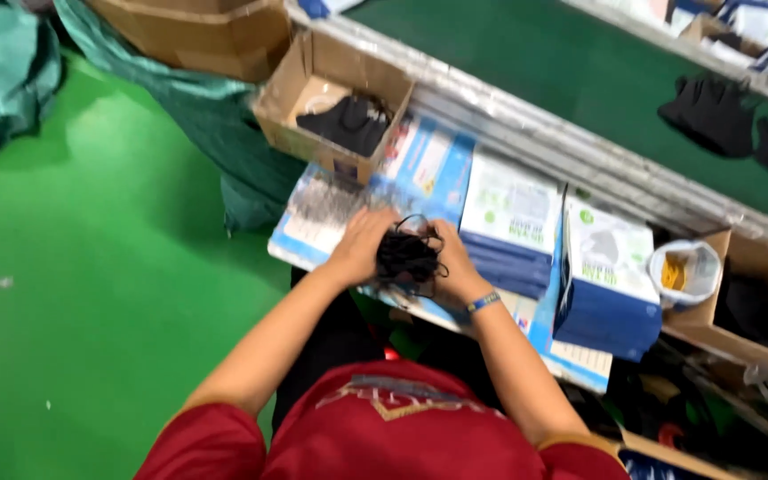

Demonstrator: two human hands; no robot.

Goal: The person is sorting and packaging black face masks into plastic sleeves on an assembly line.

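Both our hands, left hand [359, 246] and right hand [449, 267], were pressed around one bundle of black masks [409, 255] over the counter [526, 133]; unfilled flat blue-and-white boxes [510, 218] waited (more masks in the cardboard box [335, 102]).

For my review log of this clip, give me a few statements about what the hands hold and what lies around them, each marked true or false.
1. Both hands, left hand and right hand, grip a bundle of black masks. True.
2. The floor is grey. False: it is green.
3. The open cardboard box beyond the hands holds black items. True.
4. The right wrist is bare. False: it wears a blue wristband.
5. Stacks of blue and white flat packages lie to the right of the hands. True.
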